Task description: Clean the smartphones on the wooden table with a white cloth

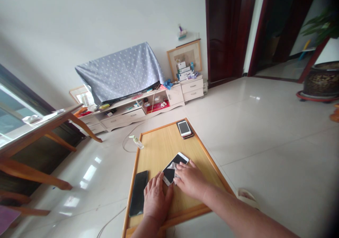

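A white smartphone (182, 157) with a dark screen lies slantwise on the small wooden table (156, 139). My left hand (157, 197) holds its near end, fingertips at one edge and thumb at the bottom. Pressed over the screen is my right hand (191, 178), with a small grey cloth (172, 166) under its fingers; the palm hides part of the cloth. Left of my left hand lies a larger black smartphone (138, 192), screen up. Another white phone (184, 128) rests on a dark one near the far right corner.
At the table's left edge stands a clear pump bottle (138, 142). Behind are a low white cabinet (124, 119) with clutter and a spotted blue cloth cover (122, 73). A wooden table (39, 121) stands left; a slipper (247, 197) lies right on the tiles.
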Demonstrator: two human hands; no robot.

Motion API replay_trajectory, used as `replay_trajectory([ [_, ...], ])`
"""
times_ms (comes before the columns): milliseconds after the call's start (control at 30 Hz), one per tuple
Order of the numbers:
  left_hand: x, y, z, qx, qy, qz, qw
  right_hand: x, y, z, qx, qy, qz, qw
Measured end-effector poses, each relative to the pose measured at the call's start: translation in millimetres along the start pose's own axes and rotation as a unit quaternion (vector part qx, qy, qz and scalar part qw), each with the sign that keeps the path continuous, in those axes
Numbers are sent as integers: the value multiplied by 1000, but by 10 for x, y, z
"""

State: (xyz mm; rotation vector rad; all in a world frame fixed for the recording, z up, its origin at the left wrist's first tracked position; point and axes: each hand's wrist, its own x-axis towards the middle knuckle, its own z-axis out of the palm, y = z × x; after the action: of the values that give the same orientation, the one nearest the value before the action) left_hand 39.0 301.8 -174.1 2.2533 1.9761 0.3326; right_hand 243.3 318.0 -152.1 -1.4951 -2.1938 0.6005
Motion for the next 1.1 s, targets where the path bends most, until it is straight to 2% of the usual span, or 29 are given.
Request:
replay_trajectory([
  [167,0,5,-11,5,-8,-1,1000,62,97,-32,-25,17,52,998],
  [367,3,4,-4,2,-3,-2,1000,-40,-74,125,-19,7,-10,1000],
  [500,2,20,-12,2,-6,-4,1000,-64,-106,118,-6,-7,-34,999],
  [667,0,17,-13,4,-4,0,1000,38,106,-5,-16,8,25,1000],
  [800,-6,-5,4,5,6,7,1000,93,217,-19,-32,16,66,997],
  [900,-11,-16,13,3,9,11,1000,60,141,51,-39,25,57,997],
  [1100,-8,-12,22,4,6,4,1000,-71,-104,178,-2,3,-16,1000],
])
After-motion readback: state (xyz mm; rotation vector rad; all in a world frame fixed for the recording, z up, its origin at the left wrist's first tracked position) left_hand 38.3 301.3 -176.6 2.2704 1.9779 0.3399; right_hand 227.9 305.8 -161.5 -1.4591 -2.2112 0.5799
